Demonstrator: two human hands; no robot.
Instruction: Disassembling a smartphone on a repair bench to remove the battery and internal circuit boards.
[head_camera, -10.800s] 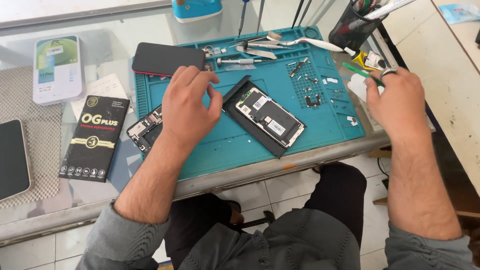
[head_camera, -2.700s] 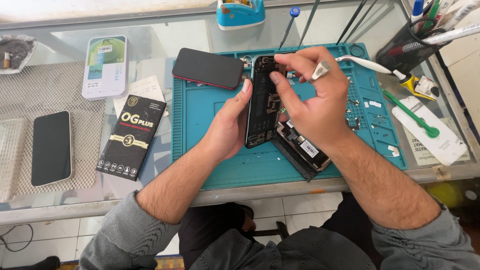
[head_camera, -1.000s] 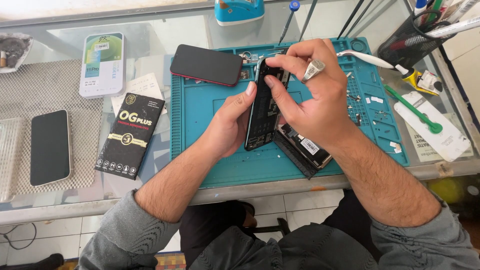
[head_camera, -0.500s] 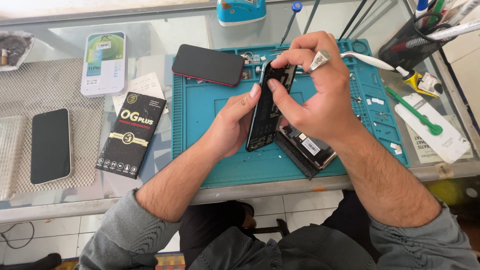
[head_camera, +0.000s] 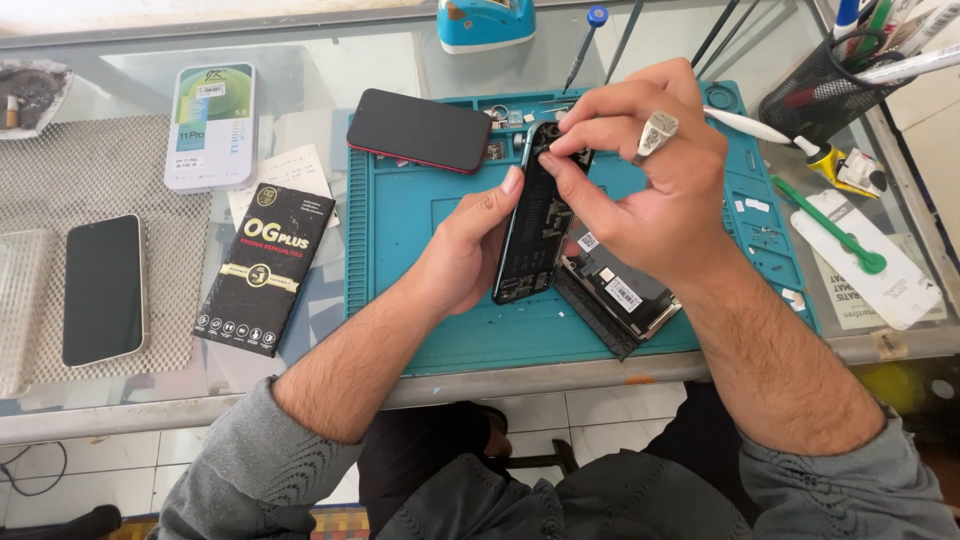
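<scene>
My left hand (head_camera: 468, 248) grips the side of an opened phone body (head_camera: 532, 225), its dark insides facing up, held tilted above a teal work mat (head_camera: 420, 300). My right hand (head_camera: 650, 180), with a silver ring, pinches at the top end of the phone body with thumb and forefinger. Under my right wrist lies a detached screen panel (head_camera: 610, 295) with white labels, flat on the mat. A black phone with a red edge (head_camera: 420, 130) rests face down at the mat's back left corner.
A black accessory box (head_camera: 265, 268) and a white box (head_camera: 211, 125) lie left of the mat on the glass table. A dark phone (head_camera: 103, 290) sits on grey mesh far left. A mesh tool cup (head_camera: 825, 90), green pry tool (head_camera: 830, 235) and screwdrivers (head_camera: 585, 45) stand at the back right.
Over the last second both hands have held the phone body almost still; my right fingers have shifted slightly at its top end. Much earlier the hands lay apart on the mat.
</scene>
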